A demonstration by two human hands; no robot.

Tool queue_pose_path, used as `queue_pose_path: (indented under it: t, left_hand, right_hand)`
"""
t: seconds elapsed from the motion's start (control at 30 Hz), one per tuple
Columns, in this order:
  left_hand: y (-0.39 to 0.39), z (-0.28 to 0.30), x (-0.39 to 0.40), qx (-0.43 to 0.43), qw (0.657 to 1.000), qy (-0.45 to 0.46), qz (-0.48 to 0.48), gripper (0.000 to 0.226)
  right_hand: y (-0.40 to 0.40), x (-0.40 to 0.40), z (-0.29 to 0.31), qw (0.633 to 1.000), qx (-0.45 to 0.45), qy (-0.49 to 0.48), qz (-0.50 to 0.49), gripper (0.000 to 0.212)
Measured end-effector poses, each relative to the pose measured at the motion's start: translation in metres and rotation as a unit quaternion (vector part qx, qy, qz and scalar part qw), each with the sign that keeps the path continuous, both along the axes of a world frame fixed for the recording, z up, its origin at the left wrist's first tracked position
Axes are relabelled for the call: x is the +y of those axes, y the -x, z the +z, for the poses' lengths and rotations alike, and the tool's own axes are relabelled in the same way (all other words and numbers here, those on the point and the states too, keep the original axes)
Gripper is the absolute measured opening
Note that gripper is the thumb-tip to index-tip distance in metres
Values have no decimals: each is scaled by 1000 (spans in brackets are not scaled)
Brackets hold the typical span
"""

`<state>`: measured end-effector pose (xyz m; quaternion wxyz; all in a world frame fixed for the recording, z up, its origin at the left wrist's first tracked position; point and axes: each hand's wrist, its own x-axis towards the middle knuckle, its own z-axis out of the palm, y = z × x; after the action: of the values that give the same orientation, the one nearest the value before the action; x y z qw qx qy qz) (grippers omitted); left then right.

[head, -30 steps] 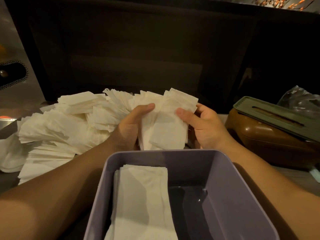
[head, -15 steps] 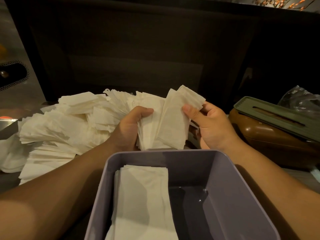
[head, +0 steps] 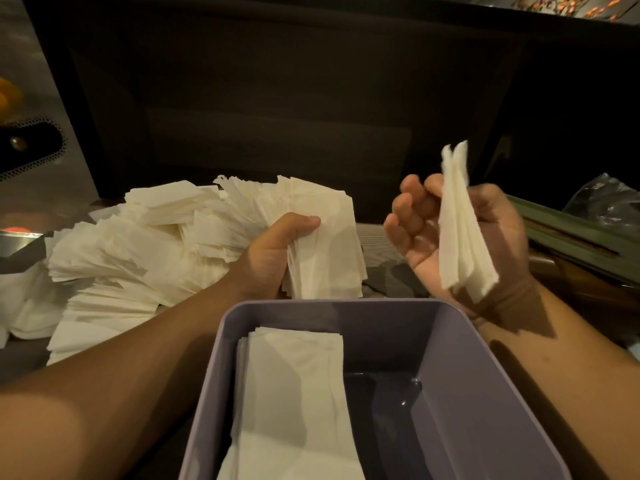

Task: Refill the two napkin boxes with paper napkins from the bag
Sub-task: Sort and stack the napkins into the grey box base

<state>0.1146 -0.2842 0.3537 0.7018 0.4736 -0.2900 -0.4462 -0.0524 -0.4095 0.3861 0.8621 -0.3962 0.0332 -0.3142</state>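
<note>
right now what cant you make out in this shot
Head view only:
- Purple box: near end cut off by the bottom edge.
- Brown box with green lid: motion-blurred, partly behind the right hand.
- Napkin count in that hand: unclear.
- Bag: dim, cut off right.

Dark panel [head: 277, 109] fills the back, almost black in this low light. Far left, a steel surface [head: 38, 81] with a perforated oval opening [head: 29, 147], a small round knob showing inside it. Just above that, a yellow blur [head: 8, 98], too soft to identify. Below the opening, an orange-red glow [head: 19, 229]. Top right corner, a sliver of orange floral pattern [head: 568, 5].
</note>
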Motion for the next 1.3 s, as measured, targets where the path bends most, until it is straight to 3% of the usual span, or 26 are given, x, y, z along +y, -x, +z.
queue_pose_path:
  t: [0.13, 0.27, 0.37, 0.43, 0.53, 0.63, 0.7, 0.77, 0.83, 0.93, 0.97, 1.07, 1.17, 1.23, 1.3]
  left_hand:
    - [1, -6, -5, -19, 1000, -12, -4, 57]
    - [6, -9, -8, -52, 998, 26, -24, 34]
    - [7, -3, -5, -35, 998, 3, -57, 32]
    - [5, 0, -2, -22, 999, -13, -31, 31]
    - [6, 1, -2, -69, 994, -52, 69, 31]
    - [7, 2, -1, -77, 988, -50, 123, 39]
    - [11, 2, -1, -100, 984, -52, 135, 44]
    - [14, 2, -1, -121, 981, -48, 143, 38]
    - [12, -3, -2, -130, 982, -27, 137, 30]
    - [11, -1, -2, -105, 984, -36, 138, 54]
    - [11, -1, -3, -88, 985, -36, 146, 61]
    - [12, 1, -1, -105, 975, -20, 197, 18]
    - [11, 0, 0, -113, 973, -16, 199, 26]
    - [11, -1, -2, -119, 969, -20, 217, 18]
    - [13, 0, -1, -123, 970, -21, 210, 21]
  right_hand:
    - [-5, 3, -7, 988, 48, 25, 141, 44]
    - [-7, 0, -18, 971, 112, 93, 192, 52]
    - [-6, -10, -20, 959, 189, 109, 183, 95]
    - [-6, -10, -15, 957, 221, 121, 140, 83]
    - [-4, -7, -9, 946, 273, 174, 15, 43]
    - [1, 1, -6, 973, 197, 116, 21, 37]
    - [3, 8, -6, 985, 95, 56, 130, 41]
    - [1, 7, -11, 969, 55, 26, 241, 44]
    - [-5, 7, -14, 968, 108, 23, 224, 61]
    - [-4, 9, -9, 976, 171, 50, 122, 44]
    - [-2, 9, -6, 978, 168, 49, 113, 41]
    - [-2, 4, -6, 982, 154, 36, 104, 44]
    - [-2, 0, -5, 993, 87, 26, 80, 42]
    - [0, 1, -5, 992, 20, 26, 123, 42]
    - [2, -2, -10, 986, 23, 32, 162, 53]
